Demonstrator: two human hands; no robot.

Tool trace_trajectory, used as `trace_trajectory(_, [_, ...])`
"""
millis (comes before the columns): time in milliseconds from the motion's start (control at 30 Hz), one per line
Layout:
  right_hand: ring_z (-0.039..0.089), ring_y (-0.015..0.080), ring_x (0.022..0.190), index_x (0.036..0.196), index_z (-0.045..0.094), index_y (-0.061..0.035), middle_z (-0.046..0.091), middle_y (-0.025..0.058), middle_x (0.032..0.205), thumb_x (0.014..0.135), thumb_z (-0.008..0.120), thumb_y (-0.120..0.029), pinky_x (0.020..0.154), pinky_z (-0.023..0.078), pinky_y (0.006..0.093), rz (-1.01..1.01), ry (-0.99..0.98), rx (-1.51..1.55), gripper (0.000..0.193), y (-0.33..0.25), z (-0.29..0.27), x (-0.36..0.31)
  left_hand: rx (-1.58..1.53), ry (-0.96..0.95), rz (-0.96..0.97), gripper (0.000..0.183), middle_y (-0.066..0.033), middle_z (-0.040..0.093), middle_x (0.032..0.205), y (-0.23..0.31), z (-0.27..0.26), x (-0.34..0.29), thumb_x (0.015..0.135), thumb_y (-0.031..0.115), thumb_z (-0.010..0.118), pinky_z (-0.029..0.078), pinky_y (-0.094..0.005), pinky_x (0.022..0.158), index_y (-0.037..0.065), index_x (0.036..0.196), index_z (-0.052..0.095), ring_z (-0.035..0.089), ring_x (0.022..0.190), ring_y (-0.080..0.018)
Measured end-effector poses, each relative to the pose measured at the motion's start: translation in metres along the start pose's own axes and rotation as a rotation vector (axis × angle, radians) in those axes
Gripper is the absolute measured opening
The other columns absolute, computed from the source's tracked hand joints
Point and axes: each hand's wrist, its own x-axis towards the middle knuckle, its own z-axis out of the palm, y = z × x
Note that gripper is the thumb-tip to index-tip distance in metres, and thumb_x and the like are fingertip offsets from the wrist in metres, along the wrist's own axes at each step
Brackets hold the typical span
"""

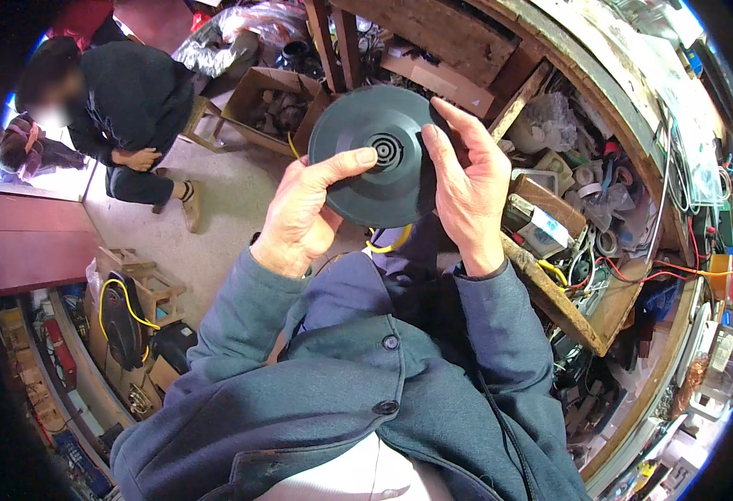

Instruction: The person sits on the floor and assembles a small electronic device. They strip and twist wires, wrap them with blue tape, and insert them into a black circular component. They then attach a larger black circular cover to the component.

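Observation:
Both hands hold up a round black kettle base (365, 113) in front of my body, its top face toward me. Concentric rings of a connector sit at its centre. My left hand (301, 204) is closed on the left and lower rim, with the thumb laid across to the connector and the other fingers mostly hidden beneath. At the right rim, my right hand (473, 179) grips the edge, its thumb on the near side and a finger stretched along the top. A yellow cord (396, 241) shows just below the base; where it joins is hidden.
To my right, an open wooden drawer (571, 317) is crammed with tape rolls, boxes and wires under a cluttered workbench (634, 142). A cardboard box (270, 104) stands ahead. Another person (133, 108) in black sits at far left. Small wooden stools (154, 288) stand at left.

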Motion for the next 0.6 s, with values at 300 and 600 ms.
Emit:
trace_trajectory(300, [0.068, 0.0101, 0.094, 0.128, 0.067, 0.0005, 0.074, 0.007, 0.108, 0.097, 0.072, -0.007, 0.085, 0.055, 0.026, 0.034, -0.055, 0.039, 0.032, -0.0003, -0.0021, 0.0024, 0.02, -0.007, 0.004, 0.038, -0.0104, 0.075, 0.114, 0.0021, 0.0019, -0.0023, 0.089, 0.008, 0.077, 0.059, -0.0401, 0.094, 0.001, 0.125, 0.068, 0.073, 0.102, -0.0212])
trace_trajectory(600, [0.067, 0.0093, 0.092, 0.127, 0.068, 0.002, 0.075, 0.0065, 0.105, 0.097, 0.072, -0.007, 0.083, 0.055, 0.025, 0.117, -0.067, 0.139, 0.032, -0.001, -0.0049, 0.0065, 0.068, -0.01, 0.023, 0.041, -0.0105, 0.074, 0.116, 0.0016, 0.0039, -0.0034, 0.088, 0.009, 0.078, 0.059, -0.0402, 0.094, 0.0, 0.126, 0.067, 0.072, 0.103, -0.0213])
